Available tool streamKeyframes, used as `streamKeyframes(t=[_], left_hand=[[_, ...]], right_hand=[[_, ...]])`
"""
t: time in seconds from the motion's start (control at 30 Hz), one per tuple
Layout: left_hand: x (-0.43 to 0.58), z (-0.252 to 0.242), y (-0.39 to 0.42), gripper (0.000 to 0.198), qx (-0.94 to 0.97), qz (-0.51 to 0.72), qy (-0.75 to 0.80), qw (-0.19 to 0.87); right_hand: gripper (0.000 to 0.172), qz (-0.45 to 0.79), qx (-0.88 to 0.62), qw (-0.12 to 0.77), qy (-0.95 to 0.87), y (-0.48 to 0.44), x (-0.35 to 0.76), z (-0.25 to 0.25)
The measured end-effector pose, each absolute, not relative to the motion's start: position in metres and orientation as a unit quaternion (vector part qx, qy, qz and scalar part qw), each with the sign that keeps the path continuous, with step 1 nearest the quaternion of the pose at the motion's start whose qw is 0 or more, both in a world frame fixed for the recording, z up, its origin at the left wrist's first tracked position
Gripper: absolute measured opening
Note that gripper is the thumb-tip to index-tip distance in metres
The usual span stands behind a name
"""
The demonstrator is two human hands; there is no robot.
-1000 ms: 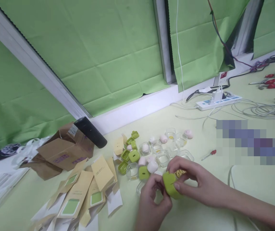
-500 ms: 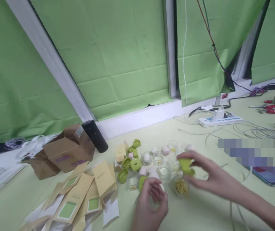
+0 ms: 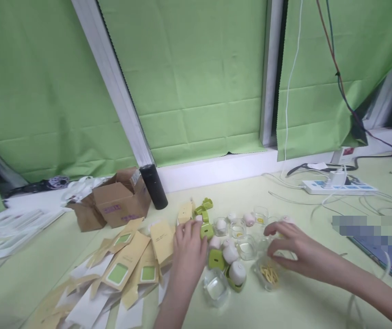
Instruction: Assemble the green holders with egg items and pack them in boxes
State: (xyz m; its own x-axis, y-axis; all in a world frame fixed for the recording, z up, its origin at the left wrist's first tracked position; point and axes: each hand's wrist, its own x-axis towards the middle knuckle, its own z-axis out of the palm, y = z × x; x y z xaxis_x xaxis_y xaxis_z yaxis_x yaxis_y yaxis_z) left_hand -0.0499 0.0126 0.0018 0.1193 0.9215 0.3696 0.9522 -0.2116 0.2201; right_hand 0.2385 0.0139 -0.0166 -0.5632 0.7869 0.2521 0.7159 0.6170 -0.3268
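Observation:
My left hand (image 3: pixel 189 249) reaches over several small green plastic pieces, its fingers slightly apart. The fingertips are partly hidden behind a square green piece (image 3: pixel 207 230). My right hand (image 3: pixel 290 246) is open, thumb and fingers curved apart, with nothing plainly between them. It hovers beside a clear cup holding yellow bands (image 3: pixel 269 274). Between the hands, a pale round piece (image 3: pixel 237 273) sits on a green base (image 3: pixel 236 287). An open clear cup (image 3: pixel 215 288) stands to its left, and a green square piece (image 3: pixel 216 259) lies behind it.
Flattened kraft packets (image 3: pixel 127 262) spread over the left of the table. Behind them stand an open cardboard box (image 3: pixel 124 201) and a black cylinder (image 3: pixel 154 187). A power strip (image 3: pixel 340 187) with loose cables lies at the right, near a phone (image 3: pixel 384 256).
My right hand has let go of the green piece it held. My left hand has moved left and away to the green pieces. A pale round piece on a green base now shows between the hands.

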Motion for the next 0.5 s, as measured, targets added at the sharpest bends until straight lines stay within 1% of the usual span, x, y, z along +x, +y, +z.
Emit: streamKeyframes(t=[0.1, 0.13, 0.2, 0.27, 0.37, 0.43, 0.47, 0.5], left_hand=[[-0.048, 0.004, 0.029, 0.044, -0.772, -0.165, -0.613, 0.025], [-0.047, 0.003, 0.034, 0.045, -0.781, -0.158, -0.604, 0.019], [-0.046, 0.0, 0.04, 0.044, -0.792, -0.145, -0.592, 0.008], [-0.047, 0.0, 0.042, 0.042, -0.793, -0.147, -0.591, 0.001], [-0.048, 0.008, 0.033, 0.042, -0.783, -0.172, -0.597, 0.003], [-0.047, 0.014, 0.02, 0.045, -0.767, -0.219, -0.603, -0.012], [-0.044, 0.015, 0.012, 0.046, -0.747, -0.268, -0.607, -0.048], [-0.04, 0.014, 0.004, 0.047, -0.712, -0.333, -0.608, -0.11]], right_hand=[[0.007, 0.123, -0.403, 0.116, -0.899, 0.011, 0.215, -0.011], [0.007, 0.132, -0.4, 0.104, -0.901, 0.012, 0.211, -0.011], [0.012, 0.151, -0.392, 0.098, -0.902, 0.013, 0.209, -0.013], [0.014, 0.167, -0.393, 0.111, -0.897, 0.013, 0.212, -0.013], [0.012, 0.195, -0.412, 0.138, -0.879, 0.012, 0.219, -0.007], [0.014, 0.216, -0.418, 0.157, -0.868, 0.01, 0.222, -0.004], [0.015, 0.228, -0.418, 0.167, -0.863, 0.01, 0.222, -0.003], [0.016, 0.24, -0.416, 0.178, -0.859, 0.01, 0.222, -0.003]])
